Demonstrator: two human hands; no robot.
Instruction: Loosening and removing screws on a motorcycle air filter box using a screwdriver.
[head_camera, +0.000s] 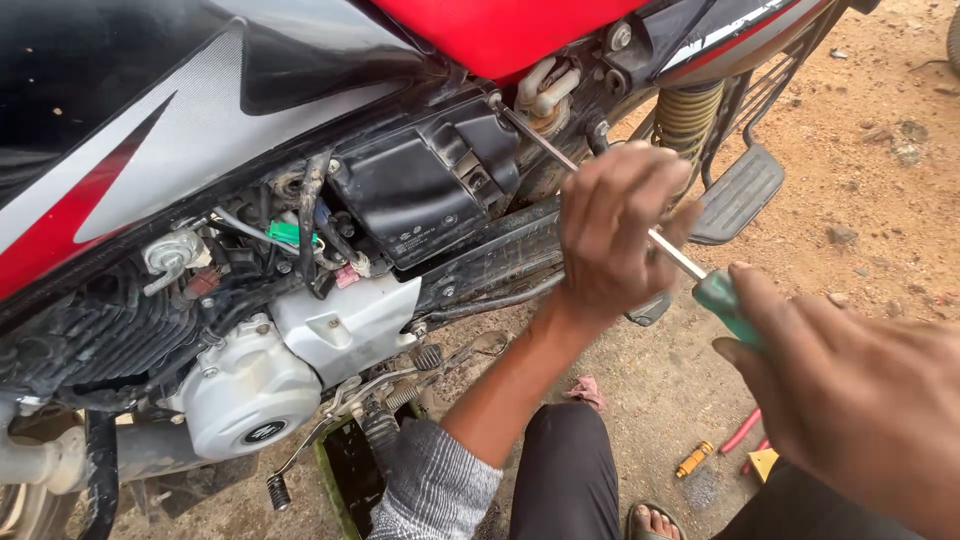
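Beside the motorcycle, in the right half of the view: a long screwdriver (640, 228), held slanting, metal shaft up and to the left, green handle down and to the right. Tip pressed at the frame just under the red tank (500, 35), beside the black battery box (425, 185). Left hand (615, 235) closed around the middle of the shaft, fingers curled over the metal, wrist coming up from below in a grey striped sleeve. Right hand (850, 395) closed on the green handle, most of the handle hidden under the fingers, only the front part visible.

Around the tip: a pale connector and a bolt under the tank, then the yellowish rear spring (688, 112) further right. Below the spring, a black ribbed footrest (740, 190), sticking out over the ground. Left of the battery box, a bunch of wires with a green plug (287, 233) and small pink plugs. Lower, the silver engine cover (245, 390), round, with the kick lever and a small pedal just beside it. Above all this, the side panel in black, silver and red.

On the sandy ground (860, 130) near the knees: a small brass-coloured part (695, 459), a red tool (741, 431), a pink rag (586, 390). At the bottom edge, a foot in a sandal.
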